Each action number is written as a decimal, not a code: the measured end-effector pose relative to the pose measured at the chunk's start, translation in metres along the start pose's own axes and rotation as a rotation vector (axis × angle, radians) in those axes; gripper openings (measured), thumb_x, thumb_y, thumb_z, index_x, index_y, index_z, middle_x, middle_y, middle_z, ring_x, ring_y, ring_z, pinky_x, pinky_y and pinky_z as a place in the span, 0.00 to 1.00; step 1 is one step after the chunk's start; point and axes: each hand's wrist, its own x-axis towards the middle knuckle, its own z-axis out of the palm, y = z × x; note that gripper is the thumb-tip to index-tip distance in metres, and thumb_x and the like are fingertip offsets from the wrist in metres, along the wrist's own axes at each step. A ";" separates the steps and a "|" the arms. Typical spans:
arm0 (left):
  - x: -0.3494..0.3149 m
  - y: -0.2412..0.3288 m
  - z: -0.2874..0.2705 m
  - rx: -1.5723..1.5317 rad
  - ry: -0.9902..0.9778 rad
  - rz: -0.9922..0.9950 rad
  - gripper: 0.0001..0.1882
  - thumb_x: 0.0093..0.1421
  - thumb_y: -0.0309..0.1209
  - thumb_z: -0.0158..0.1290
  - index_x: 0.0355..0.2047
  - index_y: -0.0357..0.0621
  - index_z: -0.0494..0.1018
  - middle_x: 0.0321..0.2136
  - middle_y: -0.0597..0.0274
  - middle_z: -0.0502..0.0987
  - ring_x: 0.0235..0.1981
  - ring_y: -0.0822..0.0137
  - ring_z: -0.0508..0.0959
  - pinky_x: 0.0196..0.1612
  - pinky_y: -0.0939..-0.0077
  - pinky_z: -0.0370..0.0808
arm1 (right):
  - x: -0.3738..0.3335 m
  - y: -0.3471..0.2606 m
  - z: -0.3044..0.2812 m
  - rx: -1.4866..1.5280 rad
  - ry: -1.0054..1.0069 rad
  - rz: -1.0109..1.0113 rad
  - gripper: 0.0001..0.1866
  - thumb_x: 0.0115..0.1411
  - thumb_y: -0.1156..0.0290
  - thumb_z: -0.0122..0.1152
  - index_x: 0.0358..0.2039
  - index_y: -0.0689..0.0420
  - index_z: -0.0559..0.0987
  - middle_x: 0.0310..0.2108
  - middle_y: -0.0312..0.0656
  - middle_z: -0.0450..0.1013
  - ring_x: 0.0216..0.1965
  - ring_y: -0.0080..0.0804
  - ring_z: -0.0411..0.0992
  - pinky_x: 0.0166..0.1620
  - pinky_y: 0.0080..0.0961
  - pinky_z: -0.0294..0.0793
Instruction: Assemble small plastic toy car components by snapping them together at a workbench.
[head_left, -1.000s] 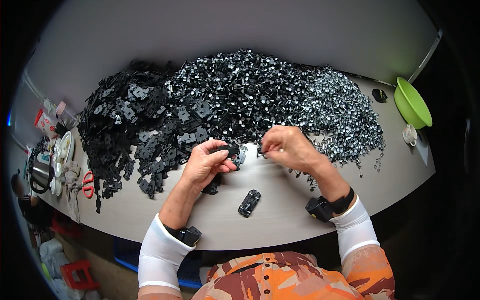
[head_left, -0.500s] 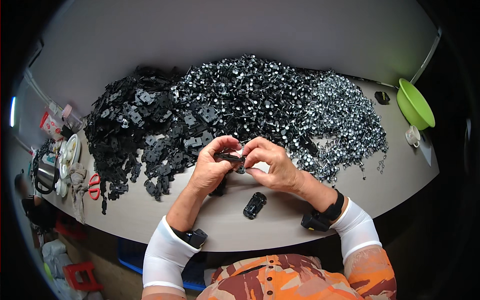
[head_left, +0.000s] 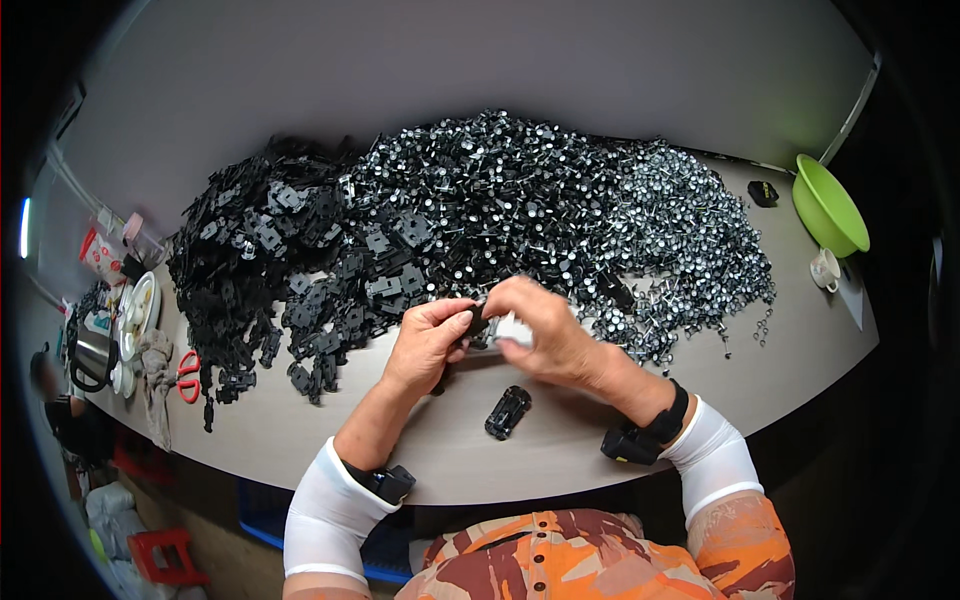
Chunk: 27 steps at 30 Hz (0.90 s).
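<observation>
My left hand (head_left: pixel 422 345) is closed on a dark toy-car chassis (head_left: pixel 477 318), pinched between thumb and fingers over the table. My right hand (head_left: pixel 552 338) is right beside it, fingers bent toward the part and smeared by motion; whether it grips anything is unclear. On the table below lies a black chassis with wheels (head_left: pixel 508 412). Beyond my hands, flat black chassis plates (head_left: pixel 250 245) are heaped at the left. Wheels on thin metal axles (head_left: pixel 490 205) fill the middle of the pile, and silvery headed pins (head_left: pixel 695 240) spread at the right.
Red-handled scissors (head_left: pixel 188 376), a grey cloth (head_left: pixel 156 375) and a white plate (head_left: pixel 143 305) lie at the left. A green basin (head_left: pixel 830 208), a white cup (head_left: pixel 825 270) and a small black object (head_left: pixel 763 193) are at the right. A red stool (head_left: pixel 165 555) stands below the table.
My right hand has shifted slightly away from the left, its fingers now blurred. My left hand has turned the part and dropped slightly. The wheeled chassis on the table has not moved.
</observation>
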 end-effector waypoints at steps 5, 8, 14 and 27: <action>-0.001 0.003 -0.001 0.071 -0.040 -0.060 0.06 0.60 0.28 0.56 0.31 0.36 0.76 0.19 0.70 0.71 0.16 0.82 0.66 0.18 0.89 0.61 | 0.001 0.000 -0.009 -0.057 0.019 0.048 0.32 0.40 0.87 0.62 0.49 0.59 0.66 0.35 0.44 0.69 0.40 0.42 0.69 0.43 0.34 0.71; -0.001 0.001 -0.002 0.135 0.008 -0.054 0.05 0.60 0.27 0.56 0.31 0.37 0.76 0.19 0.70 0.71 0.16 0.82 0.65 0.17 0.89 0.61 | 0.001 -0.002 -0.004 -0.051 -0.011 0.067 0.34 0.40 0.88 0.61 0.51 0.59 0.64 0.35 0.44 0.69 0.39 0.42 0.69 0.42 0.34 0.71; -0.001 0.004 -0.004 -0.062 -0.111 -0.166 0.05 0.59 0.24 0.54 0.35 0.35 0.75 0.24 0.66 0.73 0.19 0.80 0.68 0.19 0.89 0.61 | -0.002 0.004 0.002 -0.108 -0.024 0.064 0.35 0.40 0.90 0.60 0.51 0.60 0.63 0.35 0.45 0.68 0.38 0.44 0.69 0.40 0.36 0.71; 0.001 0.006 -0.008 -0.059 -0.157 -0.213 0.08 0.60 0.26 0.54 0.38 0.33 0.75 0.23 0.64 0.73 0.19 0.81 0.68 0.16 0.89 0.59 | -0.005 0.000 0.010 -0.144 0.029 -0.044 0.31 0.37 0.92 0.58 0.46 0.63 0.68 0.32 0.47 0.70 0.35 0.44 0.69 0.37 0.34 0.72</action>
